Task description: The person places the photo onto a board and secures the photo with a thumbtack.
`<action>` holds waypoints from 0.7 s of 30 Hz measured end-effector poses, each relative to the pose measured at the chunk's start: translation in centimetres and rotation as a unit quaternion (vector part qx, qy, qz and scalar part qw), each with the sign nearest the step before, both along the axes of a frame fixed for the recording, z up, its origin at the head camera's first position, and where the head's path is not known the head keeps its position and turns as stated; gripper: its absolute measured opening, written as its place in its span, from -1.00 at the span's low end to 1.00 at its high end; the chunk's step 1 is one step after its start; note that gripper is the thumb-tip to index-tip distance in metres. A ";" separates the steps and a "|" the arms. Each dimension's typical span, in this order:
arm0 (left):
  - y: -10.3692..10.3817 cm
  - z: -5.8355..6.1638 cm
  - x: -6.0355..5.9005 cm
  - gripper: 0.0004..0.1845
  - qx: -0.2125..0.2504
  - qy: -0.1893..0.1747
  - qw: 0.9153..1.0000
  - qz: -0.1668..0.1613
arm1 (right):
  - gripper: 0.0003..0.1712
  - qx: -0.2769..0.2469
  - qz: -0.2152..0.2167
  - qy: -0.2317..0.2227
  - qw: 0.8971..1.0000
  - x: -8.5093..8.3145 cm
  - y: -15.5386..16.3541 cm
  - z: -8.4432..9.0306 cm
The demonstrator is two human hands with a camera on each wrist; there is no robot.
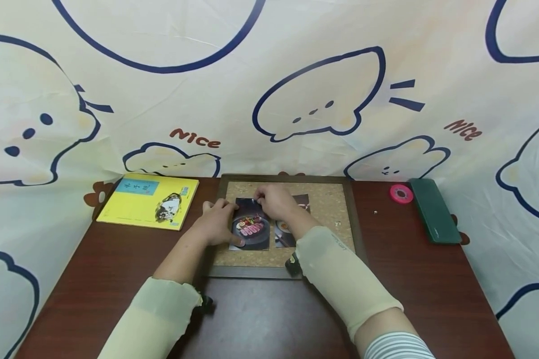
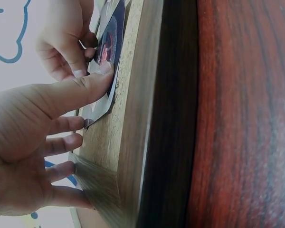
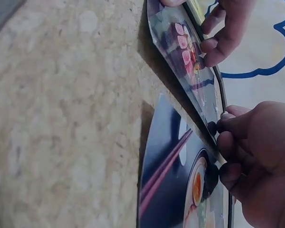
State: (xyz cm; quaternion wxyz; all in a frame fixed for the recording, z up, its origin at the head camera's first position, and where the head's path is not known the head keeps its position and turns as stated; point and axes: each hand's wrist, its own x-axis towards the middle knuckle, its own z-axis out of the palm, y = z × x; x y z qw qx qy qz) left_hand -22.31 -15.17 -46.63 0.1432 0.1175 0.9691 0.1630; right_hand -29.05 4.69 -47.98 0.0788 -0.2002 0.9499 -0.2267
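A cork board (image 1: 330,204) in a dark wooden frame lies on the table against the backdrop. On it is a dark food photo (image 1: 252,234), whose edge lifts off the cork in the right wrist view. My left hand (image 1: 215,223) rests at its left side, thumb pressing the lower left corner and the other fingers spread near the upper left. At the photo's top edge, my right hand (image 1: 276,202) pinches a small pale push pin (image 3: 223,114), mostly hidden by the fingertips. A second photo (image 3: 168,156), with chopsticks and an egg, lies to the right, partly under my right hand.
A yellow book (image 1: 148,202) lies left of the board. To the right are a pink round tape roll (image 1: 401,194) and a dark green case (image 1: 435,212). A tiny clear piece (image 1: 375,212) sits on the table, another clear pin (image 1: 338,223) on the cork.
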 end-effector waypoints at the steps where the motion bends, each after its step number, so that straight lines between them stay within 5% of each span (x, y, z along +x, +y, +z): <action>1: 0.0 0.0 0.0 0.13 -0.001 -0.001 1.000 0.001 | -0.84 0.003 0.003 0.001 1.000 0.0 0.0 0.0; 11: 0.0 -0.1 0.3 0.12 0.000 -0.001 1.000 0.004 | -0.81 0.055 0.041 0.010 0.998 -0.6 -0.8 0.3; 21: 0.0 -0.2 0.0 0.14 0.003 -0.007 1.000 0.009 | -0.81 0.068 0.047 -0.034 0.996 -1.3 -1.4 1.1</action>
